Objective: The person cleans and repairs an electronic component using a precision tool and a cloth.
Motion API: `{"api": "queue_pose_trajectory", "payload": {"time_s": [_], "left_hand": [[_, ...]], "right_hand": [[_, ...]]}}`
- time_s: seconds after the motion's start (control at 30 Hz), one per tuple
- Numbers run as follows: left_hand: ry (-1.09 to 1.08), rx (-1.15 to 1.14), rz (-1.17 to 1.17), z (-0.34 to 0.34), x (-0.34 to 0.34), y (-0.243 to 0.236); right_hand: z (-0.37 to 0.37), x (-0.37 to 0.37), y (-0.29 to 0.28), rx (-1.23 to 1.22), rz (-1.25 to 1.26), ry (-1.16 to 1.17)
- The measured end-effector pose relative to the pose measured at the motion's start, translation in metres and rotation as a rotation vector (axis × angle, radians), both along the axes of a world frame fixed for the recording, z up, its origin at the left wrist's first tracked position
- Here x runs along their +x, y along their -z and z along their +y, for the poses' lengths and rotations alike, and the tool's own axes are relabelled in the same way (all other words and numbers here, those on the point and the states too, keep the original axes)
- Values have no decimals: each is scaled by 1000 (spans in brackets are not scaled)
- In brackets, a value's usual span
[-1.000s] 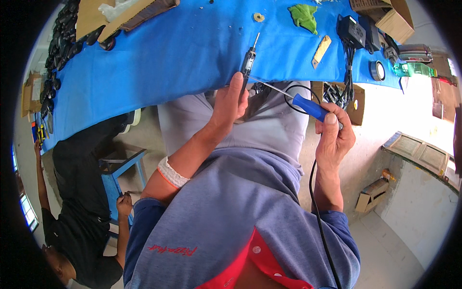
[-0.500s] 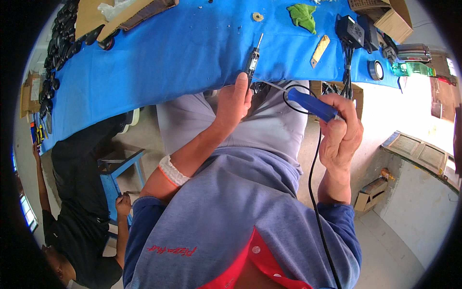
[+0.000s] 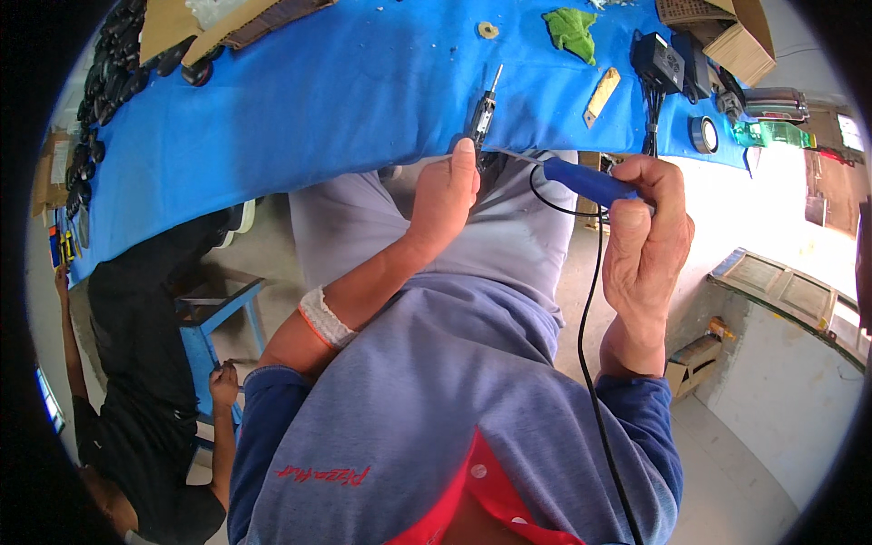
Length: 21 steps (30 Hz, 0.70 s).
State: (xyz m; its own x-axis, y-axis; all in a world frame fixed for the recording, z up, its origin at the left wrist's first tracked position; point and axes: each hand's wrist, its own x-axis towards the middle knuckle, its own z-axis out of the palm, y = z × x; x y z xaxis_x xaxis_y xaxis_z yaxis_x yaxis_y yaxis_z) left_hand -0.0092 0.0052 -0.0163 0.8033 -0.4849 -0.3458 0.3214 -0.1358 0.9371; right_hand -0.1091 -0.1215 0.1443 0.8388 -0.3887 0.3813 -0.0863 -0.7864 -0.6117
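Observation:
My left hand (image 3: 443, 198) is closed round a slim dark tool body (image 3: 483, 113) with a thin metal rod at its far end, its thumb pressed along the near part. In my right hand (image 3: 647, 241) is a screwdriver (image 3: 589, 183), gripped by its blue handle. The thin shaft points left towards the near end of the tool body; whether the tip touches it cannot be made out. A black cable (image 3: 586, 350) loops below the screwdriver and runs down over my shirt. Both hands are above my lap at the table's near edge.
A blue cloth covers the table (image 3: 363, 100). On it lie a green leaf-like cloth (image 3: 571, 34), a yellowish strip (image 3: 602, 96), black adapters (image 3: 660, 62), a tape roll (image 3: 704, 134) and a green bottle (image 3: 774, 134). Dark rounded parts (image 3: 107, 68) pile up at left. Another person (image 3: 150, 400) sits lower left.
The screwdriver handle has tilted nearer to level, and my right hand has shifted slightly right and up. The tool body has moved slightly right with my left hand.

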Motion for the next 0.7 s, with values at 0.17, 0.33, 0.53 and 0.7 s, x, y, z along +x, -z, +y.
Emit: {"api": "queue_pose_trajectory", "payload": {"time_s": [0.17, 0.33, 0.53, 0.7], "left_hand": [[9, 21, 23, 0, -6, -1], [28, 35, -55, 0, -6, 2], [21, 37, -101, 0, -7, 3], [26, 38, -128, 0, -7, 5]], "right_hand": [[-1, 2, 1, -25, -12, 9], [-4, -2, 5, -51, -30, 23], [-3, -5, 3, -92, -8, -7], [-2, -9, -5, -66, 117, 8]]}}
